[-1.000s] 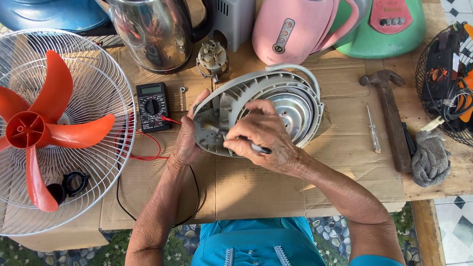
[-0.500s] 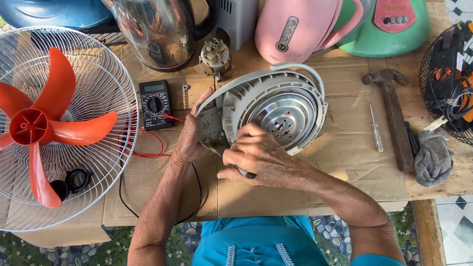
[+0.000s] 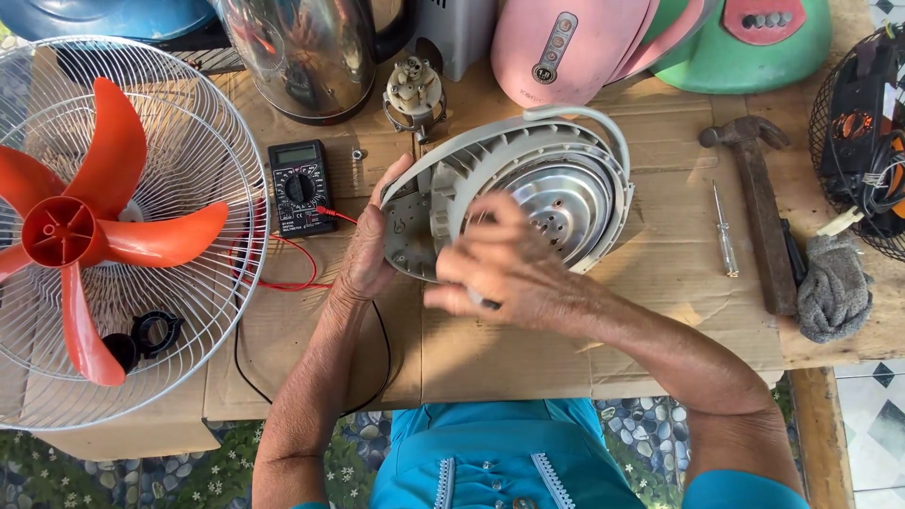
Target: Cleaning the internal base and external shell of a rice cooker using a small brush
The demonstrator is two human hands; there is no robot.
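1. The right hand (image 3: 514, 273) lies over the near rim of the grey appliance base (image 3: 528, 193), fingers curled round a small dark tool whose tip shows under the palm; what kind of tool I cannot tell.
2. The left hand (image 3: 368, 250) grips the base's left edge, thumb on the flat plate, holding it tilted up off the cardboard-covered tabletop (image 3: 660, 311); so the base sits between both hands, touching each.
3. The step in hand looks like work on the underside of the base; the next move seems to call for a steady left-hand hold while the tool finds its spot.
4. Left of the left hand lies a black multimeter (image 3: 300, 187) with red lead; farther left, a fan grille (image 3: 189, 170) with orange blades.
5. Right of the right hand, a screwdriver (image 3: 724, 231), a hammer (image 3: 759, 212) and a grey rag (image 3: 834, 287); beyond the base, a steel kettle (image 3: 302, 57).
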